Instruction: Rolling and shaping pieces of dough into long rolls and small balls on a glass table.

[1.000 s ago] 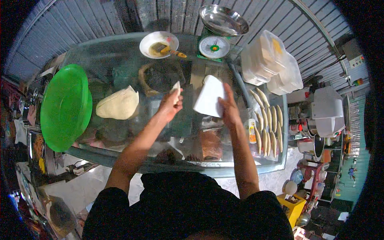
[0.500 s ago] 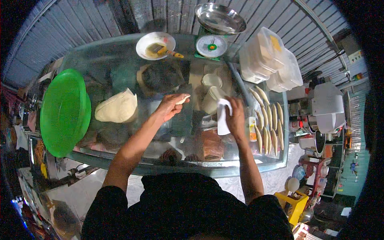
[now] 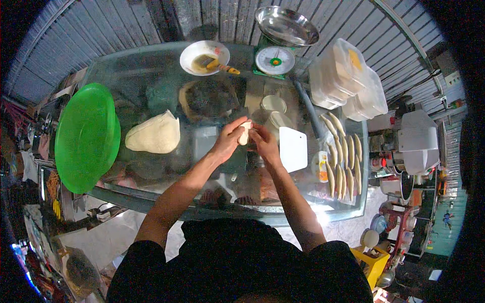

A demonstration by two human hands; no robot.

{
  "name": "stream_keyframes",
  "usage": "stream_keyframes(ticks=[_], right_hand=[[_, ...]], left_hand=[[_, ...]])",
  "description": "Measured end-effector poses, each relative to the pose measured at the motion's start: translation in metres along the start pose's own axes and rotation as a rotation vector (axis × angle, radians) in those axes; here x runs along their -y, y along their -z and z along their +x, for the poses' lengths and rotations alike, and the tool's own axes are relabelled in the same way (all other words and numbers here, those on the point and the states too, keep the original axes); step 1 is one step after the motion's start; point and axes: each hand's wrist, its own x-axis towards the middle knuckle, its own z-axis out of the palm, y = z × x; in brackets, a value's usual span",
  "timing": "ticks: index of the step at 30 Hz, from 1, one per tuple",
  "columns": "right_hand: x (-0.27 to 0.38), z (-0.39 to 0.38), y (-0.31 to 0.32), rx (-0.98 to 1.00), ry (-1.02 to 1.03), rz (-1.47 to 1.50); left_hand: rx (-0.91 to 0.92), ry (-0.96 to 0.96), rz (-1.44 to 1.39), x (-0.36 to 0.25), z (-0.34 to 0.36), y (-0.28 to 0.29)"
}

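Note:
Between my two hands, over the middle of the glass tabletop, is a small piece of pale dough (image 3: 244, 134). My left hand (image 3: 228, 141) grips it from the left with fingers bent round it. The fingertips of my right hand (image 3: 265, 145) pinch it from the other side. Just right of my right hand lies a white flat dough scraper (image 3: 293, 149) on the glass. A large lump of dough (image 3: 153, 133) rests to the left. Several long, thin dough sticks (image 3: 343, 161) are lined up at the right end of the table.
A green plastic basin (image 3: 87, 139) stands tilted at the left edge. At the back are a white bowl (image 3: 191, 52) with a brush (image 3: 222, 66) in it and a dial scale (image 3: 275, 60) with a steel pan (image 3: 287, 25). Clear plastic boxes (image 3: 331, 76) are stacked at the back right.
My right hand has let go of the white scraper, leaving it on the glass, and moved left to the dough piece. My left hand has shifted slightly right and now meets it.

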Motion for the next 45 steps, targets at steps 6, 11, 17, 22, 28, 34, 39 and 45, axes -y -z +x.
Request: stream_keyframes(ticks=[6, 11, 17, 22, 28, 34, 39, 45], right_hand=[[0.053, 0.033, 0.099, -0.559, 0.631, -1.301], [0.049, 0.061, 0.14, -0.666, 0.216, -1.693], [0.059, 0.033, 0.149, -0.553, 0.393, -1.607], [0.088, -0.017, 0.112, -0.218, 0.344, -1.329], [0.083, -0.026, 0.025, 0.133, 0.567, -1.44], [0.048, -0.028, 0.004, 0.01, 0.713, -1.422], [0.045, -0.01, -0.003, -0.175, 0.595, -1.373], [0.059, 0.038, 0.005, -0.234, 0.54, -1.427]], left_hand=[[0.006, 0.007, 0.186, -0.007, 0.021, -0.001], [0.04, -0.265, 1.023, 0.0, 0.04, 0.021], [-0.116, -0.605, 1.282, -0.017, 0.013, 0.024], [-0.264, -0.743, 1.037, -0.027, -0.003, 0.03], [-0.269, -0.988, 1.439, -0.084, 0.005, 0.002], [-0.095, -0.711, 1.69, -0.053, 0.014, 0.049], [-0.21, -0.74, 1.741, -0.062, 0.017, 0.029], [-0.311, -0.825, 1.733, -0.062, 0.06, 0.034]])
